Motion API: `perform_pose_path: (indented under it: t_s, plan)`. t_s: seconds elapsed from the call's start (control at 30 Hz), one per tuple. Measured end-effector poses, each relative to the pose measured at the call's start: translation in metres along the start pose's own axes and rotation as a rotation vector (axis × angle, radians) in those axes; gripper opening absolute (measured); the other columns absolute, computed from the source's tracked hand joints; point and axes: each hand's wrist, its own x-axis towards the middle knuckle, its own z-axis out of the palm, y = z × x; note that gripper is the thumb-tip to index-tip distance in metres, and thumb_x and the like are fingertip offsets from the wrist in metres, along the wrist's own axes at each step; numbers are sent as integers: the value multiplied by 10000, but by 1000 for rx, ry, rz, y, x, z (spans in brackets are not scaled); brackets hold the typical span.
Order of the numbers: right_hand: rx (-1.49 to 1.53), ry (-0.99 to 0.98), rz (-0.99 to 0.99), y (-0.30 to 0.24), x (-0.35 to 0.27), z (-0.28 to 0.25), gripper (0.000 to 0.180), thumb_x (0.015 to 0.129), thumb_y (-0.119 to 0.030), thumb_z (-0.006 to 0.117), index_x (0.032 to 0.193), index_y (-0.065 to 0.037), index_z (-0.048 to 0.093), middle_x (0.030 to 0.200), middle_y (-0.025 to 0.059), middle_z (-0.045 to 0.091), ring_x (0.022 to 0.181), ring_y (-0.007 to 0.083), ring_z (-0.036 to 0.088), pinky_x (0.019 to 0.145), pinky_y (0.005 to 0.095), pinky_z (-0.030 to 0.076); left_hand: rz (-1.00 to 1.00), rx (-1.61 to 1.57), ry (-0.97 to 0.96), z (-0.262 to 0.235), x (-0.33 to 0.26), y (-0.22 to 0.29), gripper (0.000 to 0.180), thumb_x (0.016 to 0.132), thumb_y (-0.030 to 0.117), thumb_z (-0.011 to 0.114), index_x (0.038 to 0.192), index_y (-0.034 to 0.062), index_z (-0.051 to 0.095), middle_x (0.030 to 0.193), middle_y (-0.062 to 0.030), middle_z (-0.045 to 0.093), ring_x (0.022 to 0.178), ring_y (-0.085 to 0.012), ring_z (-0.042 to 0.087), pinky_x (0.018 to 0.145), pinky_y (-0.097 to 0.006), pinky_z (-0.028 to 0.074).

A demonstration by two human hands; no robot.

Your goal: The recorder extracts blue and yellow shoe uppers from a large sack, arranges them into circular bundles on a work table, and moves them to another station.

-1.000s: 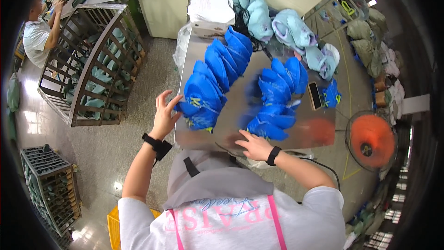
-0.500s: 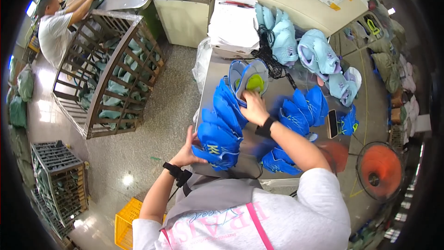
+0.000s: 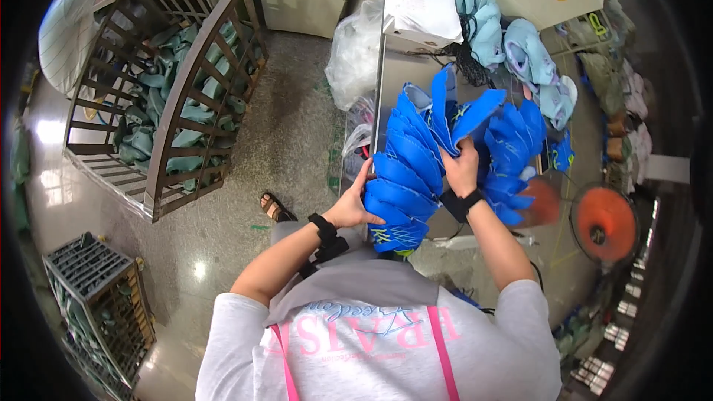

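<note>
A row of nested blue shoe tops (image 3: 405, 152) lay just off the middle of the view, slanting from 1 o'clock down to 5 o'clock, at the near edge of the metal bench (image 3: 394, 78). The left hand (image 3: 353, 204) was against the row's 8 o'clock side, thumb and forefinger spread along it; whether its hidden fingers gripped, I cannot tell. The right hand (image 3: 461, 168) pinched a raised blue shoe top (image 3: 477, 110) at the row's 1 o'clock end. A second blue row (image 3: 514, 141) rested at 3 o'clock, with pale blue shoes (image 3: 529, 52) beyond it at 1 to 2 o'clock. An orange fan (image 3: 601, 224) stood at 4 o'clock, and a slatted cart (image 3: 175, 108) at 10 o'clock.
</note>
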Motion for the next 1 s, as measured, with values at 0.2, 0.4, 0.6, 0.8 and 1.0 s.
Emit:
perform_pose_path:
  t_s: [0.2,0.4,0.6,0.8,1.0]
  plan:
    - [381,-215,128,-124,62,33,318,766,-140,625,1001,65,563,1046,144,593,883,189,580,761,288,446,199,-93,147,-108,-36,94,1107,491,-11,798,1386,62,151,1284,-134,384,1138,-221,422,967,-344,354]
    - [674,-270,191,-230,120,85,375,809,-113,585,1130,55,486,1054,123,582,915,177,562,831,304,442,313,-41,190,-189,-74,192,966,529,33,797,1338,24,271,1242,-107,445,1126,-197,437,968,-325,349]
    - [796,-136,-8,-217,121,141,409,763,-96,581,1129,62,494,1063,108,578,949,205,548,868,314,397,412,121,294,-228,-91,194,929,499,38,811,1304,50,346,1250,-73,435,1149,-174,408,968,-329,344]
    - [893,-163,-192,-249,220,173,470,729,-81,521,1171,65,459,1175,123,518,1062,206,495,921,323,362,463,101,358,-275,-40,256,880,489,-2,775,1274,80,385,1162,-64,473,1082,-177,442,954,-329,348]
    - [767,-166,-529,-319,468,167,406,744,-164,588,1086,48,526,1034,117,586,934,209,539,839,329,404,715,306,467,-360,108,405,854,525,28,786,1259,58,352,1167,-116,475,1062,-211,481,910,-338,407]
